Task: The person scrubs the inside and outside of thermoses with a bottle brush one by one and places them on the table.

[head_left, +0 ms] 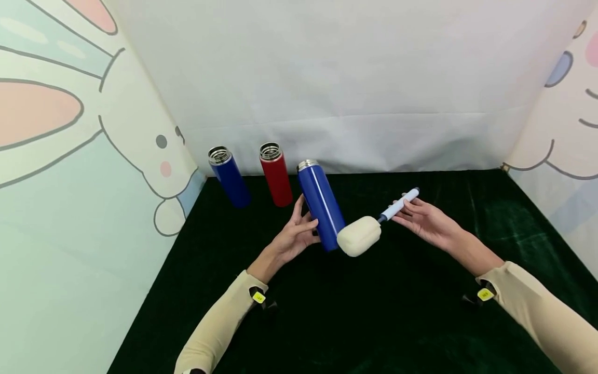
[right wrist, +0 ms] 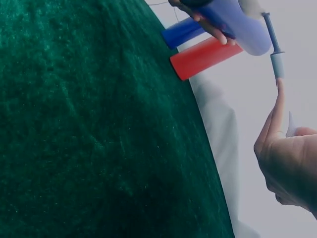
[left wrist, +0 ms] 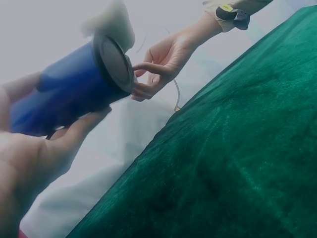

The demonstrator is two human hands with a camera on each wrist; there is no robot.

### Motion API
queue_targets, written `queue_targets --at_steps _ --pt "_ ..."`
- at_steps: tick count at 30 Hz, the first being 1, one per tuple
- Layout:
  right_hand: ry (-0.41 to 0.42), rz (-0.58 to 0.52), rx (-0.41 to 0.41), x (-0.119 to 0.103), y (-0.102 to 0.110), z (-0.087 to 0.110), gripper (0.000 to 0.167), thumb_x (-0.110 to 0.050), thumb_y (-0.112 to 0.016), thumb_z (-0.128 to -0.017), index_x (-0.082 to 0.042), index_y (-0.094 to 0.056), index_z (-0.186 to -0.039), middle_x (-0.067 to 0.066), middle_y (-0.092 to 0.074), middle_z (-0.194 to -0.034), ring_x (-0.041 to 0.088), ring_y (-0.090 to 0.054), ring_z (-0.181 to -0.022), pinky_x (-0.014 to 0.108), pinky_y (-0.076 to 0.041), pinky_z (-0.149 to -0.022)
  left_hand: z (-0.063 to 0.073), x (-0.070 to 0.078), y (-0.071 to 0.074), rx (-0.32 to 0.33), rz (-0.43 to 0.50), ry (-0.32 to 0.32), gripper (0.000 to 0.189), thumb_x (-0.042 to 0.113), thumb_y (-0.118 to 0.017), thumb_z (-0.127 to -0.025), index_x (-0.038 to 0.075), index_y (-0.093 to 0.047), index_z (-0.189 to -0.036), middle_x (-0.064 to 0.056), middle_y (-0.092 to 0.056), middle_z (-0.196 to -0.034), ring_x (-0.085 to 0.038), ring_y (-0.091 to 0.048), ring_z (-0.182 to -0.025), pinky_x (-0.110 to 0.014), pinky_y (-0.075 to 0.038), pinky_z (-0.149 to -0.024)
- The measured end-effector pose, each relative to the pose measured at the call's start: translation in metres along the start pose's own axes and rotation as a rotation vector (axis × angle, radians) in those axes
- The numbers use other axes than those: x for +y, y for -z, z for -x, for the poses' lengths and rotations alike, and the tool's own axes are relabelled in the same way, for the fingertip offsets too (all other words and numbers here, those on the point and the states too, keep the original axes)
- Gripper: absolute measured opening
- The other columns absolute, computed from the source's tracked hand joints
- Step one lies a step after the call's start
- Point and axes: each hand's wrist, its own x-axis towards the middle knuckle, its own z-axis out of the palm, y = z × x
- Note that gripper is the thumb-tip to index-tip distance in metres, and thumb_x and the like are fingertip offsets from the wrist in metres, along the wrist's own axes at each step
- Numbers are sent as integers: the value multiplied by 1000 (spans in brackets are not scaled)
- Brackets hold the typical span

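My left hand (head_left: 295, 237) grips a blue bottle (head_left: 321, 202) by its side, lifted and tilted, its steel mouth away from me. In the left wrist view the round base of this blue bottle (left wrist: 74, 87) faces the right hand. Between thumb and fingers my right hand (head_left: 432, 223) holds a bottle brush (head_left: 399, 205) by its pale blue handle. The brush's cream sponge head (head_left: 359, 236) is in front of the bottle's lower end; whether they touch I cannot tell. In the right wrist view the dark stem (right wrist: 271, 32) shows above the handle.
A second blue bottle (head_left: 231, 179) and a red bottle (head_left: 276, 176), both with open steel mouths, stand at the back left of the dark green cloth-covered table (head_left: 374, 311). A white curtain (head_left: 345, 78) hangs behind. A wall panel with a cartoon rabbit (head_left: 140, 145) borders the left side.
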Motion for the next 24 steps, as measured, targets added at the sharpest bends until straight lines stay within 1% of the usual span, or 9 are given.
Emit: queue_targets --at_steps 4,7,10,12,13,15,18,21,24 --pt "-8 -3 9 -1 -3 -5 27 -12 -35 -111 -18 -39 -137 12 -59 -130 26 -65 -121 36 -52 -107 -2 0 -1 -7 6 28 93 5 -51 -101 51 6 -158 -11 -12 -168 -41 -24 -152 -65 -26 -119" --pt "-4 -18 66 -1 -10 -13 49 -12 -40 -109 -26 -23 -153 8 -53 -134 24 -67 -116 34 -51 -107 -3 -2 -2 -20 10 41 97 8 -57 -100 52 8 -158 -10 -10 -168 -39 -25 -152 -60 -34 -115" --pt "15 -57 100 -2 -16 -23 67 -12 -45 -108 -33 -7 -160 6 -47 -137 21 -66 -118 31 -49 -109 -4 -3 -3 -41 10 46 100 10 -61 -99 52 8 -157 -8 -9 -168 -38 -27 -151 -56 -39 -110" --pt "33 -105 101 -3 -20 -31 65 -10 -46 -107 -32 -14 -159 8 -50 -135 21 -64 -121 31 -48 -110 -4 -4 -4 -60 1 47 98 10 -60 -99 52 7 -157 -8 -8 -168 -36 -31 -148 -53 -43 -107" --pt "44 -130 103 -3 -22 -35 59 -9 -47 -107 -30 -22 -156 10 -53 -133 22 -64 -121 31 -48 -110 -4 -5 -4 -70 -6 47 97 9 -58 -99 52 6 -158 -8 -9 -168 -35 -35 -145 -51 -45 -105" --pt "68 -176 97 -5 -25 -44 44 -7 -48 -106 -23 -36 -145 13 -59 -128 24 -65 -122 32 -48 -111 -4 -5 -4 -84 -21 50 94 8 -56 -99 51 4 -158 -11 -10 -168 -32 -42 -140 -47 -48 -103" --pt "103 -217 100 -7 -30 -57 28 -5 -50 -105 -17 -44 -130 15 -64 -123 26 -66 -120 32 -47 -112 -3 -5 -3 -79 -31 52 97 10 -61 -97 51 2 -159 -14 -13 -167 -26 -51 -132 -41 -52 -100" --pt "126 -278 110 -9 -33 -68 29 -4 -51 -104 -17 -43 -130 14 -62 -125 22 -56 -135 31 -43 -114 -2 -5 -1 -58 -39 55 110 19 -77 -91 51 3 -159 -15 -14 -166 -24 -55 -128 -39 -54 -97" --pt "141 -346 140 -11 -34 -77 41 -3 -53 -103 -20 -41 -138 9 -56 -139 15 -36 -150 29 -40 -117 0 -4 0 -37 -63 63 121 28 -87 -83 51 4 -159 -14 -14 -167 -25 -55 -127 -38 -55 -95"
